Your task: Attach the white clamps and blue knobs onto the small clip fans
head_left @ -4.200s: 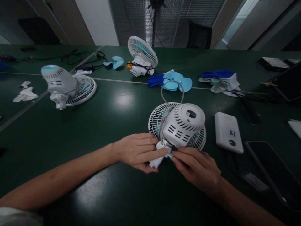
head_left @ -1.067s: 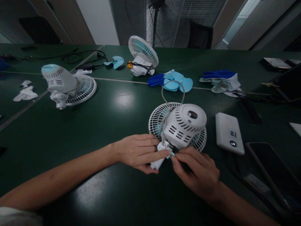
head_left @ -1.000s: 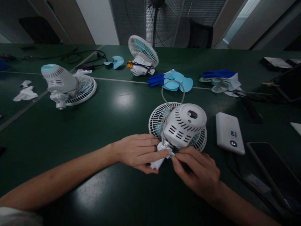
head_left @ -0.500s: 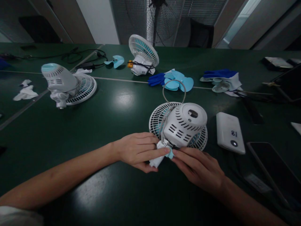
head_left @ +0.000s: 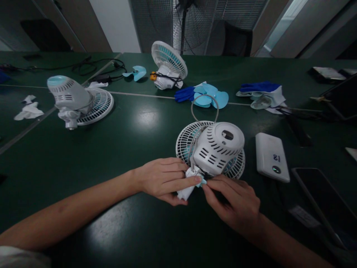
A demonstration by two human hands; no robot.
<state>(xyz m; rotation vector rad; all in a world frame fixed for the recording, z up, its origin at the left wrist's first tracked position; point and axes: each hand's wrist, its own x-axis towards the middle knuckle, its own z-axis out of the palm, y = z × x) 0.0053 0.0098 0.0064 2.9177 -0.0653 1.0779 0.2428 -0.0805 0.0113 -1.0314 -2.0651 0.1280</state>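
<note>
A white desk fan [head_left: 208, 158] lies with its grille down on the dark green table, its slotted motor housing facing up. My left hand [head_left: 167, 180] is closed round the white neck [head_left: 186, 192] at the fan's near side, with a fingertip against a small light-blue knob [head_left: 201, 181]. From the right, my right hand [head_left: 234, 199] pinches that knob between thumb and fingers. A thin grey cable [head_left: 192, 108] loops up behind the housing. The fingers partly cover the knob and the neck.
Another fan [head_left: 75, 98] lies at left; a third [head_left: 169, 67] stands farther back. Light-blue fan blades [head_left: 210, 96] rest by blue gloves [head_left: 184, 94]. At right are a white power bank [head_left: 272, 156], a phone [head_left: 320, 201] and more gloves [head_left: 260, 93].
My right hand's fingers have shifted and bent a little at the knob, and the knob looks slightly turned. My left hand stays on the neck. The view has moved slightly.
</note>
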